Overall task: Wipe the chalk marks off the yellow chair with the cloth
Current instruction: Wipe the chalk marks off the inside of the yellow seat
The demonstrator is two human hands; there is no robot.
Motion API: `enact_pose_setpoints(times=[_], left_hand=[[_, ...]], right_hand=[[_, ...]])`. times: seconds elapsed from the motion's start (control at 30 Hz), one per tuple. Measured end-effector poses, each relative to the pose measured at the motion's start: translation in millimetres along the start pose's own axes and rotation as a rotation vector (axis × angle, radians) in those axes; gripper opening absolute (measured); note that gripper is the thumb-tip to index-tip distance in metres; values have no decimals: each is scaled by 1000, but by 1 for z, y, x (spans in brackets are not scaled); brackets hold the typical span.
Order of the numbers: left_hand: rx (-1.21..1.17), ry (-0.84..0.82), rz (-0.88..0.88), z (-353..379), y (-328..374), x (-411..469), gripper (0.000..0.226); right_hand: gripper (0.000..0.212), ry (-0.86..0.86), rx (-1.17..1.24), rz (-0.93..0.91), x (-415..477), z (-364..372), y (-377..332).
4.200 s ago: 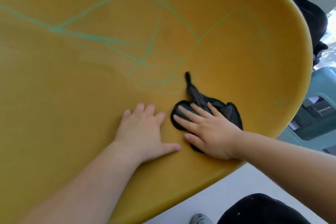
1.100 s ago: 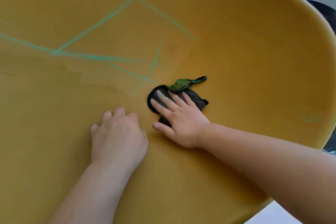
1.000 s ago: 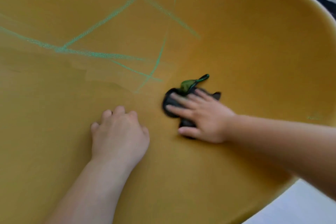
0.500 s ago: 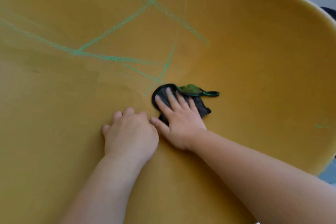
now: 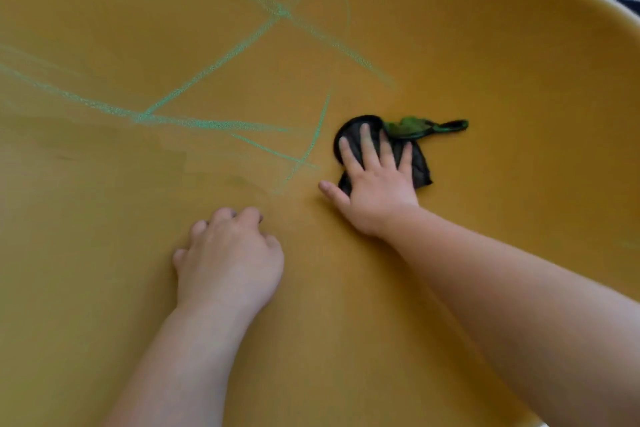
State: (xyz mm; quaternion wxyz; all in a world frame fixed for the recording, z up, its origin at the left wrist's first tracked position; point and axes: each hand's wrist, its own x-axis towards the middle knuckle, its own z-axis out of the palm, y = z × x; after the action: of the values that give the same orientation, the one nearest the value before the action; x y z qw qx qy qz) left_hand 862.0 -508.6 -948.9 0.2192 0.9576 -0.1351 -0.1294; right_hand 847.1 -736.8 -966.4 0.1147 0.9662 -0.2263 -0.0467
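Head view: a person's right hand [image 5: 375, 187] presses a dark cloth [image 5: 420, 168] flat on the yellow chair [image 5: 512, 73], just right of the green chalk marks [image 5: 214, 123].

From where I stand, the right hand lies palm down with its fingers straight and spread across the cloth and its thumb out to the side on bare yellow. The cloth sits near the middle of the seat shell, and a thin green-stained tail [image 5: 427, 125] sticks out from under the fingertips toward the right. The nearest chalk strokes cross just beside the cloth on its left, apart from it, and longer lines run up and away to the left. The left hand [image 5: 228, 260] rests on the chair nearer the person, its fingers curled under and holding nothing, well clear of the cloth.
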Motion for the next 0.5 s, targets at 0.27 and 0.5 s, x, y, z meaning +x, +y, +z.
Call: enact_pose_setpoints(times=[0.27,0.5], left_hand=[[-2,21,-15,-7,-7,2,36],[27,0,-43,-12,-15,9,39]], right_hand=[[85,-102,-53,-637,-60,-3,-7],[91,196,-293,124,44,-42,89]])
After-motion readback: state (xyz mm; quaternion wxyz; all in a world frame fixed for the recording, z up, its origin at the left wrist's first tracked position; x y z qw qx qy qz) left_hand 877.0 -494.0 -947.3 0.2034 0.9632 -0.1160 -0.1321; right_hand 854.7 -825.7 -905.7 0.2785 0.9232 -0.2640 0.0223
